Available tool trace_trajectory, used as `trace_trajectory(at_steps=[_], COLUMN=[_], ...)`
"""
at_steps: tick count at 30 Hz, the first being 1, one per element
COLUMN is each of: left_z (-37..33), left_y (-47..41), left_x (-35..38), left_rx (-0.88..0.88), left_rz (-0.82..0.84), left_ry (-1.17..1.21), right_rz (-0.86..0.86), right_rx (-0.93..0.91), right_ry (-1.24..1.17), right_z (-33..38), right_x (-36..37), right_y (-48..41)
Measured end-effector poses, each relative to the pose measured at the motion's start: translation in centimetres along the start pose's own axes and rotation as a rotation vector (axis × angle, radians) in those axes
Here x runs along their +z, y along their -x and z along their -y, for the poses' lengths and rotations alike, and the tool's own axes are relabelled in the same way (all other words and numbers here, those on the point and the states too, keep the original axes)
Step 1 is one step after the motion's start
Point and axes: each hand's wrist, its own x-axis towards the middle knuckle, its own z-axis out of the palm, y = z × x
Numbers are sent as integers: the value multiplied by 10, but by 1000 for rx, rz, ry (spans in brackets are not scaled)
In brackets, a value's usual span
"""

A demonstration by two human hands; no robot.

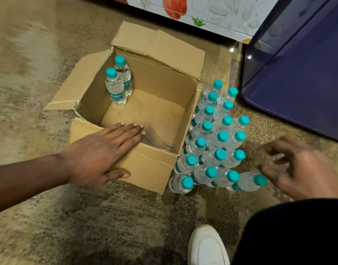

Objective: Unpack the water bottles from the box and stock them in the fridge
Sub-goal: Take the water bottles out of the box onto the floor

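An open cardboard box (156,165) sits on the floor with two teal-capped water bottles (116,88) upright in its far left corner. Several more such bottles (214,142) stand in rows on the floor right of the box. My left hand (99,152) lies flat with straight fingers over the box's near flap, thumb on the outer wall. My right hand (296,169) is blurred, fingers loosely curled and holding nothing, just right of the nearest bottle (246,181), which is tilted.
A dark blue fridge door (298,83) stands open at the upper right. The fridge's front, printed with vegetables (202,12), runs along the top. My white shoe (206,245) and dark trouser leg are at the bottom right. The floor is speckled stone.
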Motion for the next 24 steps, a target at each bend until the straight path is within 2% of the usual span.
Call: trace_trajectory(at_steps=[5, 11, 18, 24], left_z=[8, 29, 34, 31], left_y=[10, 33, 37, 37], left_x=[-2, -10, -11, -8], left_rx=[-25, -142, -208, -212], left_rz=[-24, 16, 59, 33], left_ry=[-29, -24, -9, -28], right_rz=[-62, -92, -133, -181], right_rx=[-283, -620, -773, -847], right_ry=[-119, -23, 58, 229], right_z=[82, 176, 258, 287], right_x=[-24, 2, 60, 81], right_y=[-69, -182, -262, -280])
